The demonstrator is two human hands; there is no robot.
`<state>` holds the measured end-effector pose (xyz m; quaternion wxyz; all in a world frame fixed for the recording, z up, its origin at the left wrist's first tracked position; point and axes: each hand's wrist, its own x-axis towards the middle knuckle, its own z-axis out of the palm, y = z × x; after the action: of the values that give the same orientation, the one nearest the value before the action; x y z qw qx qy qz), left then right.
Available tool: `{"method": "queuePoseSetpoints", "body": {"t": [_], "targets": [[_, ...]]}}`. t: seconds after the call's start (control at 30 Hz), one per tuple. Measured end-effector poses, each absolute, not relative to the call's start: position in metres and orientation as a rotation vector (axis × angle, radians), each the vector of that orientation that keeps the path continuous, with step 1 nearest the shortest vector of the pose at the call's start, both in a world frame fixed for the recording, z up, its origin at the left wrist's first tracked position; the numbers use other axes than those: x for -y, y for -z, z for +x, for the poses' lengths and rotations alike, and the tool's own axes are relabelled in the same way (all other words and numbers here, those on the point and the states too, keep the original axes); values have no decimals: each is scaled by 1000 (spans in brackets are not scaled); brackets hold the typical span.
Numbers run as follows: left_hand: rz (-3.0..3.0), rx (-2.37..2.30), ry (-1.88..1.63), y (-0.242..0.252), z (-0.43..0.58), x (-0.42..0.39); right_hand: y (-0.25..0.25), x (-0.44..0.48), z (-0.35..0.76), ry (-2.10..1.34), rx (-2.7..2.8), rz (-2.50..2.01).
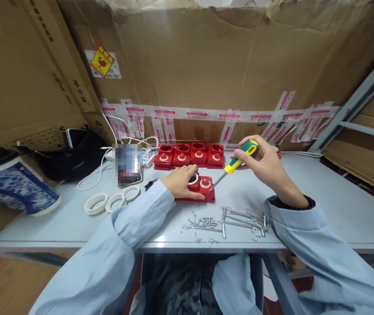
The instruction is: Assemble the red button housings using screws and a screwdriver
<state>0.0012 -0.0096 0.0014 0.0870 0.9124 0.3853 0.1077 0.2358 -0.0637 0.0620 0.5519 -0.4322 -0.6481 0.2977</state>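
Observation:
My left hand (182,180) lies curled over a red plastic box (203,189) on the grey table, pressing it down. My right hand (263,164) grips a yellow and green screwdriver (239,161). Its metal tip points down-left and touches the box's right front corner. The box carries a white ring and a round red button on top.
A row of several similar red boxes (189,155) stands behind. Loose screws (229,218) lie scattered near the front table edge (206,247). White tape rings (111,202), white cables, a black bag (71,157) and cardboard walls surround the table.

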Motion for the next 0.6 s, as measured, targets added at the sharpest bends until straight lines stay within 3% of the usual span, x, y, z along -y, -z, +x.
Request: {"method": "queuePoseSetpoints", "body": {"t": [0.6], "targets": [[2717,-1124,-343,-1,0,9,-62,65,234,-715,1544,-1030]]}}
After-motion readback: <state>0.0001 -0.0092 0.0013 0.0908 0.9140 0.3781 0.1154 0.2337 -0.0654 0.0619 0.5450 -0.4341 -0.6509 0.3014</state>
